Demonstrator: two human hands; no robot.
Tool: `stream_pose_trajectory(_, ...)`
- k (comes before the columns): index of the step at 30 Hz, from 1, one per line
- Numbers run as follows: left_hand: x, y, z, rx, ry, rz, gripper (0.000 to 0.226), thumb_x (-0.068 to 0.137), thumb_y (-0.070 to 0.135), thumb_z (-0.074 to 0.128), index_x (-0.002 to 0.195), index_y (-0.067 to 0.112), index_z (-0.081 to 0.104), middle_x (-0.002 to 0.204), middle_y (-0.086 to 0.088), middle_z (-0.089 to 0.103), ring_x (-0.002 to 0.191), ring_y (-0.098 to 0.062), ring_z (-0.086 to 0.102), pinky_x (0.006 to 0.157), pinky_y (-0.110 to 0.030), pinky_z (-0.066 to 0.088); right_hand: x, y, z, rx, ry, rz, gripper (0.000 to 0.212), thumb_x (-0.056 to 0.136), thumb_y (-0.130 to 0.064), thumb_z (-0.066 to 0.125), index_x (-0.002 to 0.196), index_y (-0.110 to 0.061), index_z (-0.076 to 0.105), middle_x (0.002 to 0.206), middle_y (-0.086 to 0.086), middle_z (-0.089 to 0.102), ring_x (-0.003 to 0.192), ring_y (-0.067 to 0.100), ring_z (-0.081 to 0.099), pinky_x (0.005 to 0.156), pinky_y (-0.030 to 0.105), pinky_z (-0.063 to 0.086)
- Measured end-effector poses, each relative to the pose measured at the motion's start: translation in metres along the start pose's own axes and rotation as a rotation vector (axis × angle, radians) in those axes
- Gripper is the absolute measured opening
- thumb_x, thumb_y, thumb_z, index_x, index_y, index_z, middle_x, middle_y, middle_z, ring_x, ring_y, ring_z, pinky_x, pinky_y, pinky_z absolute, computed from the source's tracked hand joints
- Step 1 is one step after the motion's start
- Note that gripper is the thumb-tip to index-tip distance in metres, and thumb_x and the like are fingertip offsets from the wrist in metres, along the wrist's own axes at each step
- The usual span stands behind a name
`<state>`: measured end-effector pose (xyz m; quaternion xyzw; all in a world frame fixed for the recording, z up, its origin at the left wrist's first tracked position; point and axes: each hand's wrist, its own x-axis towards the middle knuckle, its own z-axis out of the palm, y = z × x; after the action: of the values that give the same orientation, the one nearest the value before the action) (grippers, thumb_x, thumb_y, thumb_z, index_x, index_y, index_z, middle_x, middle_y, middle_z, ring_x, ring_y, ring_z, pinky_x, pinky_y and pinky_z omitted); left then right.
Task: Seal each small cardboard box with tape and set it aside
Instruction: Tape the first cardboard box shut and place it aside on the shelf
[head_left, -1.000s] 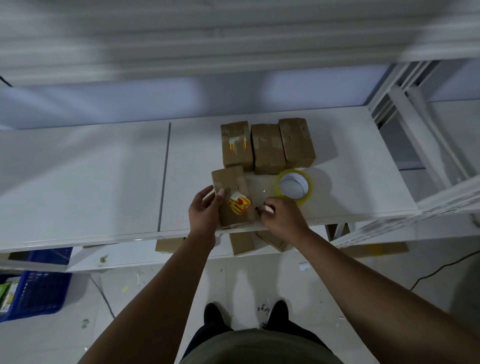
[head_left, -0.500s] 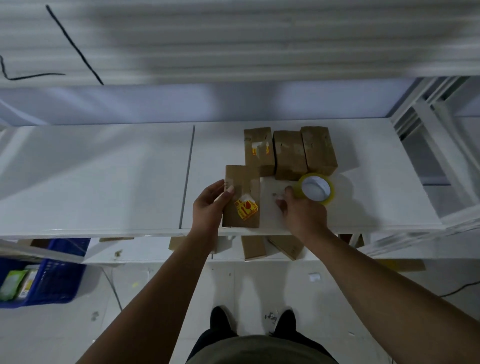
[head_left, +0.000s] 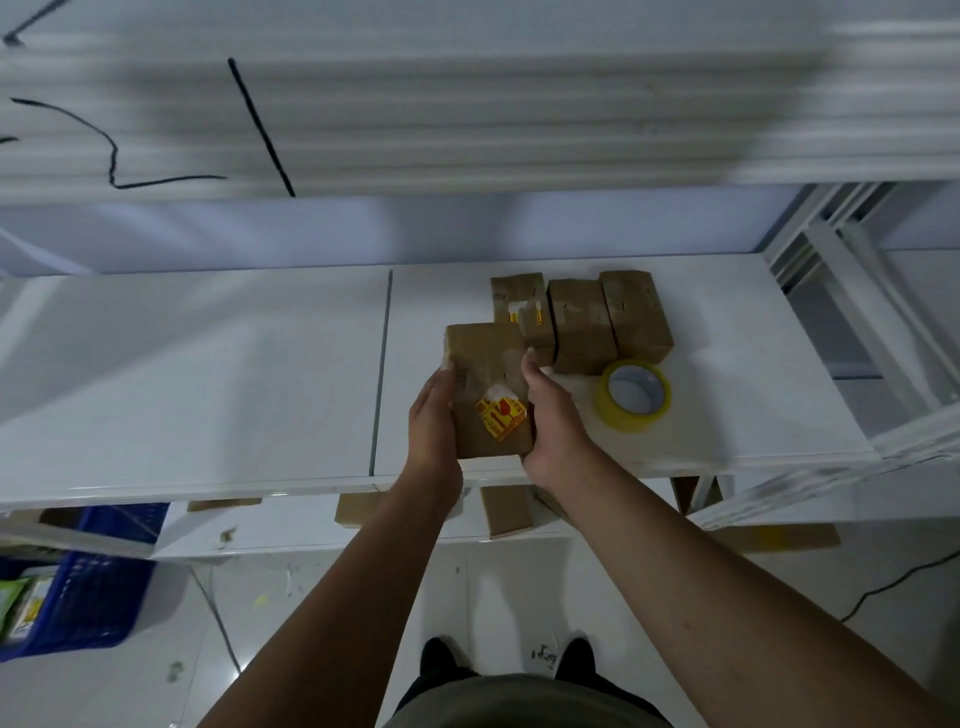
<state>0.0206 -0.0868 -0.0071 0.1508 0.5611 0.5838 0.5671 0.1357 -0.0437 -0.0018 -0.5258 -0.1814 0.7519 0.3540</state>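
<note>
A small brown cardboard box (head_left: 483, 374) with a yellow-and-red sticker and clear tape on top sits between my two hands near the front of the white shelf (head_left: 208, 374). My left hand (head_left: 431, 421) lies flat against its left side. My right hand (head_left: 553, 421) lies flat against its right side, fingers pointing away from me. A roll of clear tape with a yellowish rim (head_left: 623, 418) lies flat just right of my right hand. Three taped boxes (head_left: 579, 325) stand side by side behind the held box.
An upper shelf (head_left: 467, 104) overhangs the work surface. White shelf framing (head_left: 857, 291) stands at the right. More cardboard boxes (head_left: 506, 512) lie on the lower shelf under my hands. A blue crate (head_left: 88, 587) sits on the floor at the left.
My right hand left the spot beside the tape roll and came onto the right side of the stickered box. The box has shifted slightly away from me, towards the row of three.
</note>
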Motion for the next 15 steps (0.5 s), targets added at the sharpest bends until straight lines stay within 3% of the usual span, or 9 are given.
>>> stream_pose_trajectory(4,0.000,0.006,0.005,0.065,0.106,-0.068,0.051,0.106,0.061,0.040,0.123,0.026,0.074,0.109,-0.003,0.081,0.103,-0.025,0.078,0.098,-0.051,0.060,-0.007,0.002,0.009,0.036,0.032,-0.035,0.038,0.100,-0.044,0.059,0.121,-0.016,0.075,0.108,0.014,0.079,0.103,0.036,0.076,0.094,0.057,0.059)
stream_pose_trajectory(9,0.004,0.009,0.006,0.083,0.216,-0.080,0.044,0.113,0.030,0.037,0.103,0.025,0.079,0.104,-0.007,0.081,0.099,-0.030,0.077,0.086,-0.043,0.064,-0.002,0.004,0.013,-0.013,0.145,-0.006,0.032,0.101,-0.034,0.056,0.113,-0.014,0.078,0.103,0.014,0.080,0.096,0.034,0.077,0.086,0.055,0.062)
stream_pose_trajectory(12,-0.006,0.015,0.007,0.139,0.177,-0.018,0.057,0.111,0.055,0.025,0.101,0.029,0.075,0.105,-0.005,0.080,0.097,-0.023,0.077,0.085,-0.039,0.062,-0.004,0.007,0.013,0.026,0.155,0.003,0.042,0.105,-0.049,0.050,0.118,-0.018,0.075,0.101,0.012,0.081,0.094,0.030,0.078,0.081,0.049,0.064)
stream_pose_trajectory(15,-0.008,0.015,0.002,0.227,-0.005,0.061,0.064,0.103,0.071,0.032,0.128,0.024,0.067,0.119,-0.005,0.076,0.106,-0.022,0.075,0.093,-0.042,0.061,-0.011,0.004,0.011,0.029,-0.003,-0.038,0.055,0.096,-0.069,0.053,0.126,-0.026,0.069,0.111,0.009,0.080,0.102,0.029,0.077,0.093,0.051,0.061)
